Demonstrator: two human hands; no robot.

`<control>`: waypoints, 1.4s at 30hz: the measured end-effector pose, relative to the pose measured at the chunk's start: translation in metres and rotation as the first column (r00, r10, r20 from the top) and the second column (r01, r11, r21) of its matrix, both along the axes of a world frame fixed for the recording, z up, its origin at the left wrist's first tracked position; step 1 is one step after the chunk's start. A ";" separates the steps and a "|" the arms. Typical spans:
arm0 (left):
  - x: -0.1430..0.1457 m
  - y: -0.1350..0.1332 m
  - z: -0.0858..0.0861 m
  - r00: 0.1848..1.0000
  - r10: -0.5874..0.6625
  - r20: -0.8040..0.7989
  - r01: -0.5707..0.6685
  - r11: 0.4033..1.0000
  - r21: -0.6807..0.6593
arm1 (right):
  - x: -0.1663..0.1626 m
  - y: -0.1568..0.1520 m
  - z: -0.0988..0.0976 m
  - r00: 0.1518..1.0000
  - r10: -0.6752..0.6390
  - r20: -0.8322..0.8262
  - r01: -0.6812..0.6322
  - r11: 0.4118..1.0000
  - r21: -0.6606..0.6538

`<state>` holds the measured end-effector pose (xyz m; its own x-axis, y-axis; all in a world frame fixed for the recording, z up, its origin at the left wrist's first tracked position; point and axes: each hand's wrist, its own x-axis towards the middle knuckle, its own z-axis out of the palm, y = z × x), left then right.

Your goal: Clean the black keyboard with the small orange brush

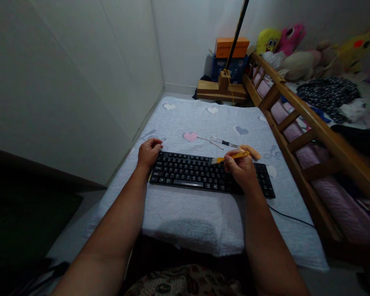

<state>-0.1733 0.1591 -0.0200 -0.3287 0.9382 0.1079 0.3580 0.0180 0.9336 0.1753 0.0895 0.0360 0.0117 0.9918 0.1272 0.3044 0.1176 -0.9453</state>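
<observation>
A black keyboard [191,170] lies across the cloth-covered table in front of me. My left hand [149,153] is closed at the keyboard's upper left corner, with its fingers curled against that end. Over the right part of the keys, my right hand [239,166] pinches a small brush [221,160] with a yellow handle. The pale bristles point left and sit at the upper rows of keys; whether they touch is hard to tell. Behind the keyboard lie cotton swabs [210,140], a thin tool with a black grip [225,143] and a folded orange cloth [251,151].
A light cloth with heart prints [185,115] covers the table. The keyboard's cable [291,216] runs off to the right. A wooden bed rail [314,123] borders the right side, and a pale cabinet wall [80,82] the left. An orange box [231,47] stands at the back.
</observation>
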 end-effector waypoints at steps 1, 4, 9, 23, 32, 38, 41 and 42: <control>0.000 0.000 0.000 1.000 0.000 -0.001 0.000 1.000 0.001 | 0.000 0.000 0.000 1.000 -0.005 -0.005 0.005 1.000 -0.006; 0.001 0.000 0.000 1.000 0.004 0.001 -0.004 1.000 0.003 | 0.000 0.000 -0.002 1.000 0.009 0.016 -0.009 0.999 -0.034; 0.000 -0.001 0.001 1.000 -0.001 0.002 0.001 1.000 0.008 | -0.002 0.002 -0.005 0.997 0.002 0.076 0.000 1.000 -0.024; 0.000 0.000 0.000 1.000 0.000 0.014 0.000 1.000 0.009 | 0.000 0.003 -0.008 0.995 -0.035 0.088 0.034 0.999 0.018; -0.001 0.002 -0.001 1.000 -0.003 0.000 0.003 1.000 0.013 | -0.005 0.004 -0.015 0.998 -0.066 -0.002 0.066 0.997 0.028; -0.002 0.002 -0.003 1.000 -0.004 0.001 0.004 1.000 0.018 | -0.008 0.003 -0.014 1.000 -0.021 0.019 0.021 1.000 -0.009; -0.002 0.002 -0.004 1.000 -0.005 0.003 0.005 1.000 0.018 | -0.009 0.004 -0.015 0.997 -0.031 0.075 0.029 0.999 0.019; -0.002 0.002 -0.004 1.000 -0.004 0.006 0.004 1.000 0.018 | -0.009 0.005 -0.016 0.996 -0.040 0.075 0.038 0.999 0.024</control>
